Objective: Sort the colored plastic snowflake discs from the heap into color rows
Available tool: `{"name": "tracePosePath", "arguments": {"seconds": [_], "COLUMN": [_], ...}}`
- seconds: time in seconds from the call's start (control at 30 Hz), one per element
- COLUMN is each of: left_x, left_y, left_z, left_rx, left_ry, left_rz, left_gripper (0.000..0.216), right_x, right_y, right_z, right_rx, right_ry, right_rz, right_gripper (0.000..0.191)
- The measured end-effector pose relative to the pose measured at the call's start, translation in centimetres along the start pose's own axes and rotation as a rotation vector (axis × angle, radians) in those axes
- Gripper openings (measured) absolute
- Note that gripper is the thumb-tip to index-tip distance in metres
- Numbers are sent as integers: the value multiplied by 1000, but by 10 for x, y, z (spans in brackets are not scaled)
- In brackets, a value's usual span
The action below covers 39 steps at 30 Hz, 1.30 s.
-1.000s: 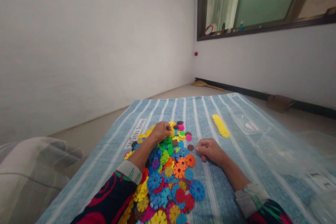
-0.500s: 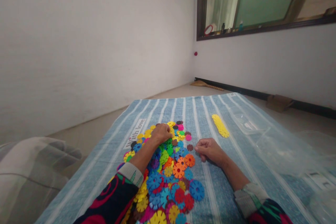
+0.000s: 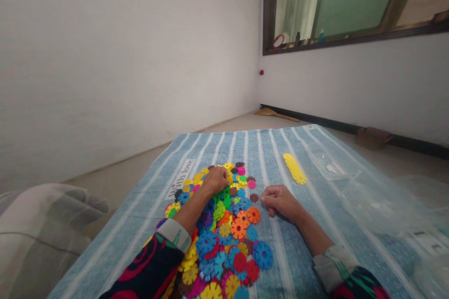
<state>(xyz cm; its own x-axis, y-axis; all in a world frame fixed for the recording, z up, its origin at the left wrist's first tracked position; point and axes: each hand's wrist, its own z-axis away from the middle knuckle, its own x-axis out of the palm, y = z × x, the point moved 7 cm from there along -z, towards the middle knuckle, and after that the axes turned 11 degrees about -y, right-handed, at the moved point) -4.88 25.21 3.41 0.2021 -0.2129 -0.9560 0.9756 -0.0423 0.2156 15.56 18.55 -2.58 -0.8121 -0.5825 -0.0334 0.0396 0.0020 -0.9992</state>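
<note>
From the head camera I see a pile of thin, notched discs [image 3: 206, 243] with holes in their centres, in yellow, blue, green, orange, red, pink and brown, lying overlapped under and around the left hand [image 3: 216, 179] and spreading from there toward my viewpoint. Its fingers are bent down into the far part of the pile, tips near together; I can't tell whether they pinch a disc. The right hand [image 3: 279, 201] rests on the striped bench [image 3: 277, 149] beside the pile, fingers curled; I can't tell if anything is inside. A brown disc [image 3: 254, 198] lies just left of its fingertips, and beyond it a yellow row [image 3: 294, 168] of overlapping discs. Compared with a second ago, the left hand has drawn slightly nearer to me, baring a brown edge beyond its knuckles and a blue disc [image 3: 183, 196] left of its wrist; the right hand and yellow row look unmoved.
</note>
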Motion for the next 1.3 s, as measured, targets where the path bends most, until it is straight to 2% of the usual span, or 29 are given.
{"name": "tracePosePath", "arguments": {"seconds": [0.3,0.57,0.77,1.03,1.3], "left_x": [-11,-4,-2,-7,-12], "left_y": [-9,-10,-10,-4,3], "left_z": [-14,-22,-26,-22,-15], "left_rx": [-14,-50,-62,-52,-25], "left_ry": [-1,-28,-46,-43,7], "left_rz": [61,29,-12,-44,40], "left_gripper": [14,39,47,38,11], "right_x": [-1,-1,-1,0,-1], "right_y": [0,2,2,1,-1], "right_z": [0,-2,-1,-2,-3], "right_rx": [11,3,12,3,6], "right_ry": [13,11,14,5,12], "right_rz": [28,17,31,3,6], "right_gripper": [24,25,25,25,25]}}
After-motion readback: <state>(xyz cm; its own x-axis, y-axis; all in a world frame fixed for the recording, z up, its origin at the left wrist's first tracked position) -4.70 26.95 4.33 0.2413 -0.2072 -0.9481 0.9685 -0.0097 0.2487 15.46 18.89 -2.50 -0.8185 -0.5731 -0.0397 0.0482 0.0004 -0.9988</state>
